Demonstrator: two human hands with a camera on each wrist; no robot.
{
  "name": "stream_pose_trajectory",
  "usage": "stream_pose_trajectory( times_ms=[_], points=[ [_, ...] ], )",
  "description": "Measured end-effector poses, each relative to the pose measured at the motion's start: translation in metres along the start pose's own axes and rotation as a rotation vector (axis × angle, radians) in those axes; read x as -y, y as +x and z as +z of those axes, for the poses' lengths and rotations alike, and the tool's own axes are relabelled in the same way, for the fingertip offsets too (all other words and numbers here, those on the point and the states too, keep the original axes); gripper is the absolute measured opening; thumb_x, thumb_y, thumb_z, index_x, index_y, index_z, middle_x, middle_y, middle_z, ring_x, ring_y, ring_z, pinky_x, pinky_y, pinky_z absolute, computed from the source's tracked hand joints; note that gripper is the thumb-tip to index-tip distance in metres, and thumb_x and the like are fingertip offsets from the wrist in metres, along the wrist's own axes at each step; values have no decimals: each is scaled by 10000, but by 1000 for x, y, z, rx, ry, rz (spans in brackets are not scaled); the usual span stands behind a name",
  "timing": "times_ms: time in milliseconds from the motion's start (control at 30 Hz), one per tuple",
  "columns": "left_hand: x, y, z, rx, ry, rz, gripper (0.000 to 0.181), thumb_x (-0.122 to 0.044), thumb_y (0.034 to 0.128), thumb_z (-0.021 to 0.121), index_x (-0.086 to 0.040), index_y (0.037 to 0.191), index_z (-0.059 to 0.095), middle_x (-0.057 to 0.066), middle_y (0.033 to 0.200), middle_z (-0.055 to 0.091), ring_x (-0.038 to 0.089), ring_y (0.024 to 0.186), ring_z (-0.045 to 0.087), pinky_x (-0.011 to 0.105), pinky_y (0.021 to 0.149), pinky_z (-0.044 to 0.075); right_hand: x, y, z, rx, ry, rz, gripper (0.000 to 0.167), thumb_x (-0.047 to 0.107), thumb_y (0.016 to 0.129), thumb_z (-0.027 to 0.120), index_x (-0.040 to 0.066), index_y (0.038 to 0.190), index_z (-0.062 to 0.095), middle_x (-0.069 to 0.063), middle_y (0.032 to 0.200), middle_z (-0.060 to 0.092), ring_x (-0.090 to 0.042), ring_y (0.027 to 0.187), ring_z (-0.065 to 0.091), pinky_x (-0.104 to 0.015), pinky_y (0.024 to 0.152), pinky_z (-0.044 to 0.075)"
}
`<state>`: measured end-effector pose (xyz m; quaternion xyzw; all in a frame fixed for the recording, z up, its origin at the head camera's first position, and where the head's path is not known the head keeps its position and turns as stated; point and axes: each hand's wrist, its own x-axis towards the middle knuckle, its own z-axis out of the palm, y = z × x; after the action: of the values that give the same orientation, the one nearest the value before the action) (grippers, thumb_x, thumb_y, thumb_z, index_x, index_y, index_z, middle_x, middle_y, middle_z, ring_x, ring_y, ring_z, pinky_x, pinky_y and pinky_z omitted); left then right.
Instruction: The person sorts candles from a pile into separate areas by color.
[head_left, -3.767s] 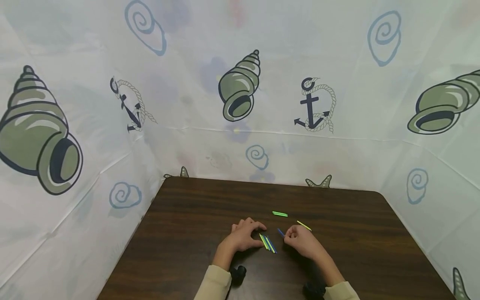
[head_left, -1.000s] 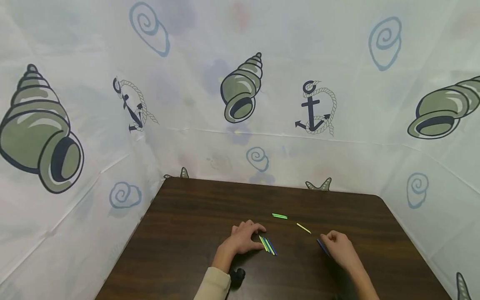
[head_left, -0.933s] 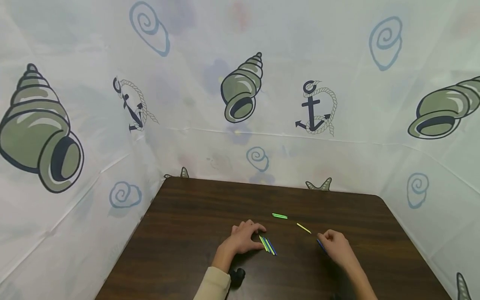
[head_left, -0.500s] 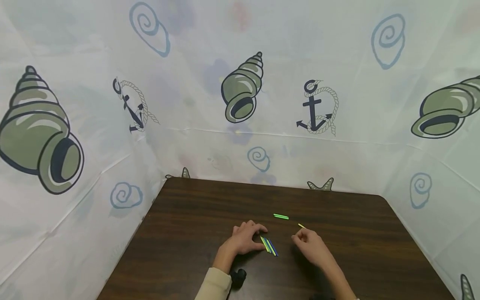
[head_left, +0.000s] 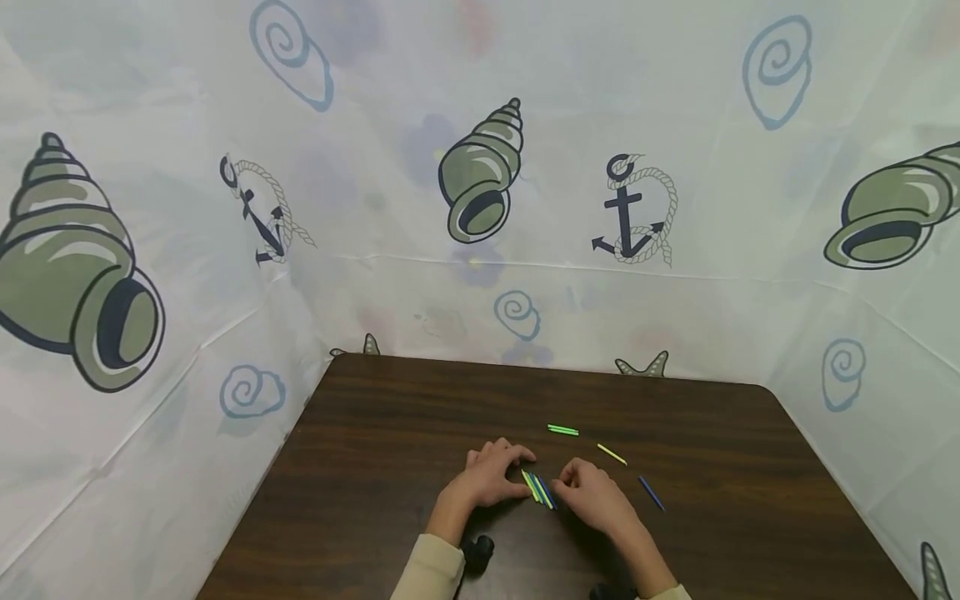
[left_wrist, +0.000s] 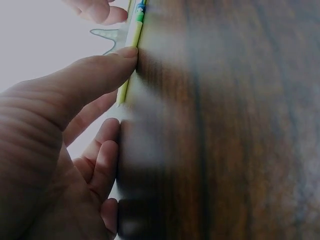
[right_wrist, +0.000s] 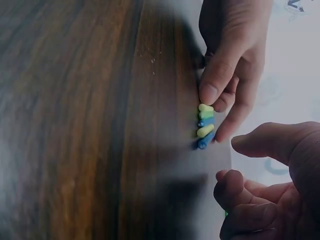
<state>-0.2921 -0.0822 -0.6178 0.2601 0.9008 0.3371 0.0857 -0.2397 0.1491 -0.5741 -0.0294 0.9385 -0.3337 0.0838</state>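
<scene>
Several thin yellow, green and blue sticks (head_left: 537, 490) lie side by side in a slanted row on the table. My left hand (head_left: 489, 477) rests around the row's left side, its thumb touching the outer yellow stick (left_wrist: 123, 92) and its index finger reaching past the far end. Close to the row's right side is my right hand (head_left: 596, 496), fingers loosely bent. The right wrist view shows its thumb and fingers apart, with nothing between them, beside the ends of the sticks (right_wrist: 205, 125). A separate blue stick (head_left: 651, 493) lies to the right of this hand.
Behind the hands, two green sticks (head_left: 562, 430) lie together, with a lone yellow stick (head_left: 612, 454) to their right. The dark wooden table (head_left: 360, 433) is bordered by a printed cloth (head_left: 375, 292) at the back and sides.
The right hand carried a blue stick from near the row out to the right and let it go. It then came back left, beside the row. The left hand stayed in place.
</scene>
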Motion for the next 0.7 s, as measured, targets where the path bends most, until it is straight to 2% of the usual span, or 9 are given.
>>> stream_pose_trajectory(
  times_ms=[267,567,700],
  points=[
    [1,-1,3,-8,-10,-24,441,-459,936,839,-336,1330,683,-81,1101,549,124,961,422,419,856,261,8,3,7,17,-11,27,220,319,986,729,100,974,706,9,820,657,-163,677,571,-336,603,438],
    [-19,-8,-12,28,-2,-42,438,-419,965,823,-270,1354,685,-39,1124,563,141,968,429,419,849,260,14,6,13,-22,-98,56,136,253,957,769,132,936,710,17,815,660,-171,675,586,-368,596,452],
    [-19,-5,-9,23,11,-54,439,-436,964,819,-290,1356,683,-51,1124,558,133,970,424,408,857,261,15,5,13,-34,-121,56,118,243,950,759,138,920,714,23,813,673,-170,674,591,-381,591,456]
  ],
)
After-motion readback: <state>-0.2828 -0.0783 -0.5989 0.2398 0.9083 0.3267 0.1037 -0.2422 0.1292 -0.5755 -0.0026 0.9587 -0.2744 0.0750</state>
